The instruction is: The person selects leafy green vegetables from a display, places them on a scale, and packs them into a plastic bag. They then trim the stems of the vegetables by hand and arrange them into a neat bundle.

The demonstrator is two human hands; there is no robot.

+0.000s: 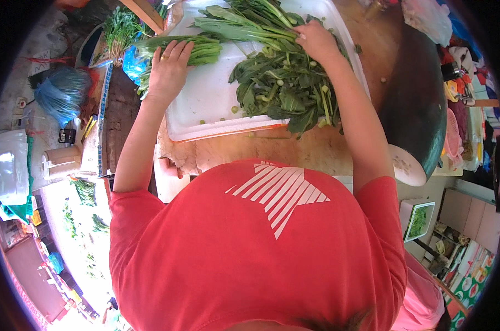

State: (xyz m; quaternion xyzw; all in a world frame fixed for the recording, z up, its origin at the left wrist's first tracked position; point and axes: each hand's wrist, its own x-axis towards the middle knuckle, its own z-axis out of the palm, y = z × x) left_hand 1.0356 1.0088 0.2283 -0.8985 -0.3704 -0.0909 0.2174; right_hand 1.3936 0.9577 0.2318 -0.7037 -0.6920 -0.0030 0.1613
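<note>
My left hand (169, 74) lies across a bundle of leafy greens (206, 50), fingers over the top and thumb at the near side. The cut pale-green stems point right, and the leaves hang past the left rim of a white foam tray (208, 99). At the tray's far right, my right hand (316, 41) grips the stem ends of long leafy greens (241, 31); their leaves reach left. Below that hand, a heap of loose trimmed greens (285, 85) spills over the tray's near edge. A few cut stem bits lie on the tray.
The tray rests on a worn wooden board (250, 151). A large cut wax gourd (415, 99) lies to the right. At left are rooted green herbs (121, 31), a blue plastic bag (63, 93) and a brown container (61, 161). A wooden post (144, 14) stands by the far left corner.
</note>
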